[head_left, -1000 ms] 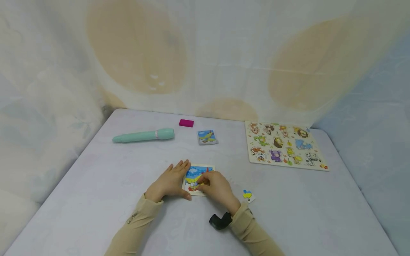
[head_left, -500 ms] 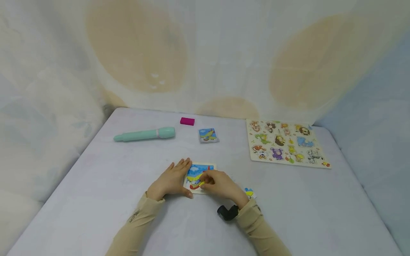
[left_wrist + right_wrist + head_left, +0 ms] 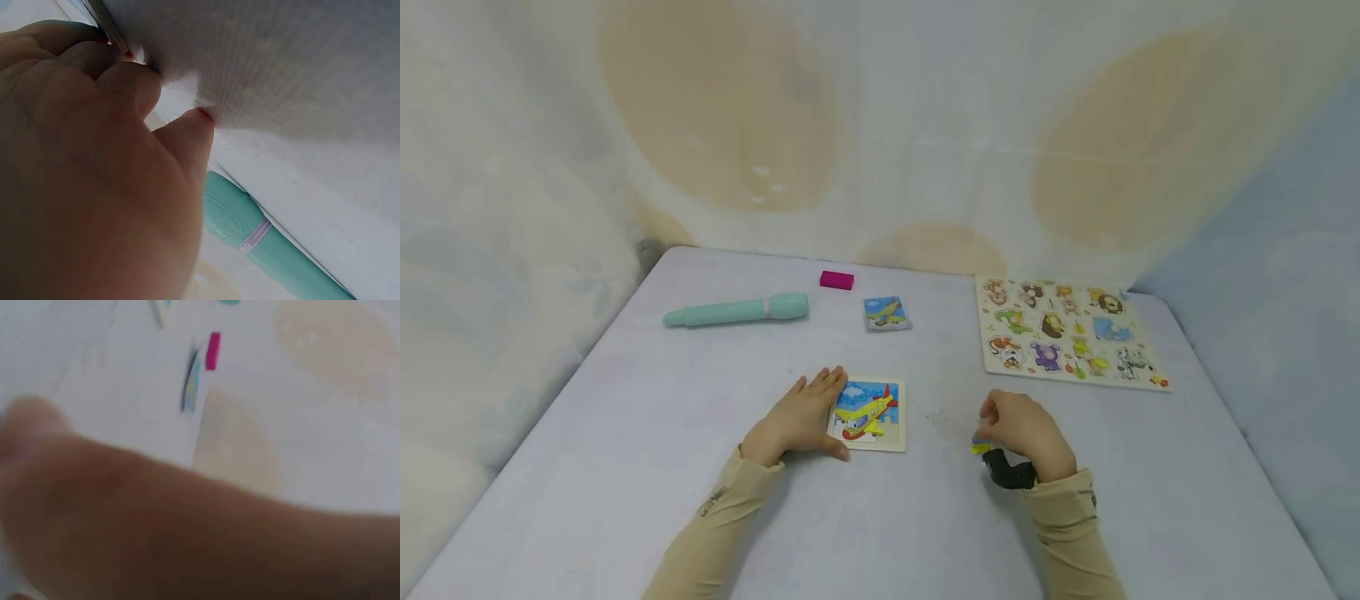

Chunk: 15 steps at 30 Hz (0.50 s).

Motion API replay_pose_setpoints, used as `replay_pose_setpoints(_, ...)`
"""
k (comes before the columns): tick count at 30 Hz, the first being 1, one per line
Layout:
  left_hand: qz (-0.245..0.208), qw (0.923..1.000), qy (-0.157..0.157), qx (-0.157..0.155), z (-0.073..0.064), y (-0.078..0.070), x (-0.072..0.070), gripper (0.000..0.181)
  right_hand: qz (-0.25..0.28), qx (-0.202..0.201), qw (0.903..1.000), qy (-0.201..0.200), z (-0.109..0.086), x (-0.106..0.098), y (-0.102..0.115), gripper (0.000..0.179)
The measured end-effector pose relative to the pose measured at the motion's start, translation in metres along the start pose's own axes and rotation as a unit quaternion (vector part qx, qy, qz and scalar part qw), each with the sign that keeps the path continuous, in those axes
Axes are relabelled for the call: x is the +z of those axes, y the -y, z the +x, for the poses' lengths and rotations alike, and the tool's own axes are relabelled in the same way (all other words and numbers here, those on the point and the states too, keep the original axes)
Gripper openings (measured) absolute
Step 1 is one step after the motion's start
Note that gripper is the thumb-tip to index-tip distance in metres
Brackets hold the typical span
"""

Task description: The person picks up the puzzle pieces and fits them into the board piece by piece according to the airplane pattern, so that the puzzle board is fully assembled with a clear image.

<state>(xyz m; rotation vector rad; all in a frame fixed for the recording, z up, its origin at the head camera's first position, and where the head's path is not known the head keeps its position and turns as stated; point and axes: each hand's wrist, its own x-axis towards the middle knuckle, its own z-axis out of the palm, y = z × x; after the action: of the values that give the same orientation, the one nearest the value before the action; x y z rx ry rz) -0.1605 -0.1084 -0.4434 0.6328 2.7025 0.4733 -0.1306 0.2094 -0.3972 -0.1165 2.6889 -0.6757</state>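
A small wooden puzzle tray (image 3: 891, 447) with a yellow airplane picture lies on the table; bare wood shows along its lower right. My left hand (image 3: 797, 425) rests at its left edge, fingers stretched out, thumb by the lower edge. In the left wrist view, the fingertips of that left hand (image 3: 106, 137) meet the tray's side. To the right, my right hand (image 3: 1024, 427) has curled fingers and pinches a yellow and blue puzzle piece (image 3: 980, 447), partly hidden by the hand. The right wrist view shows the right hand (image 3: 125, 506) blurred, its fingertips out of sight.
Farther back lie a wrapped airplane puzzle (image 3: 886, 313), a magenta block (image 3: 837, 280) and a mint-green pen-shaped tube (image 3: 737, 311). An animal peg-puzzle board (image 3: 1067, 333) lies at the back right. Patterned curtains (image 3: 925, 150) surround the table.
My right hand has left the puzzle tray and moved right to the loose piece. More of the airplane picture now shows. My left hand has stayed at the tray's edge.
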Motion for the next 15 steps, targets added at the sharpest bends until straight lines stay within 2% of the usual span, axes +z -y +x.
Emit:
replay_pose_setpoints(4,0.001,1.0,0.001,-0.004,0.0,0.0,0.001,0.12,-0.043,0.029,0.9987,0.002,-0.001,0.002,0.001,0.036)
replay_pose_setpoints(11,0.003,1.0,0.002,-0.002,0.0,0.002,0.0,0.12,-0.101,0.014,0.9942,-0.034,0.001,0.02,0.016,0.036)
replay_pose_setpoints(15,0.001,1.0,0.003,-0.002,0.002,0.002,0.001,0.121,-0.119,0.011,0.9918,-0.045,0.001,0.023,0.019,0.033)
